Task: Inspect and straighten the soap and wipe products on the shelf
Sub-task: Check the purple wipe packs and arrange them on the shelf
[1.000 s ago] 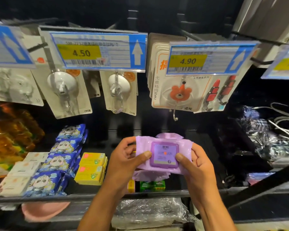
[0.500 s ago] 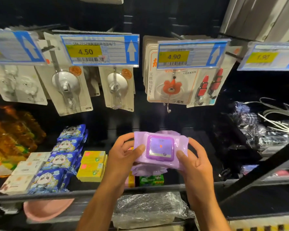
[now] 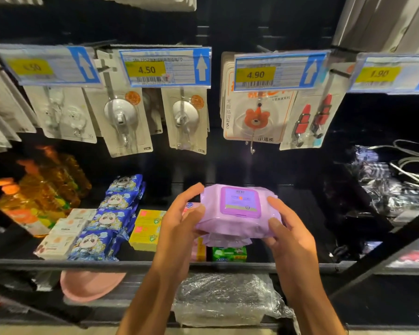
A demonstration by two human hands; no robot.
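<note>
Low in the middle of the frame, both hands hold 1 purple wipe pack (image 3: pixel 237 218) by its ends, just above the front of the shelf (image 3: pixel 58 263). The left hand (image 3: pixel 179 223) curls its fingers round the pack's left end, with the thumb pressed on the front edge. The right hand (image 3: pixel 290 240) grips the right end the same way, thumb on the face and fingers wrapped behind. The pack's hard flip lid (image 3: pixel 240 201) faces up and toward the camera, and it looks closed. The pack is tilted slightly, its right end lower.

A second purple pack (image 3: pixel 225 241) shows directly beneath. Whether the held pack rests on it or hangs just clear, I cannot tell.

This looks like the inspecting step for the wipes, with the straightening yet to come. The next move probably calls for lowering the pack square onto the 1 below, lid up and front edge in line with the shelf lip, then letting go with both hands together so the soft wrapper does not slump sideways.

To the left of the hands sit yellow soap boxes (image 3: pixel 145 228), and further left a row of blue packs (image 3: pixel 109 221). A green box (image 3: pixel 229 253) lies at the shelf front under the wipes. These seem to await checking.
</note>
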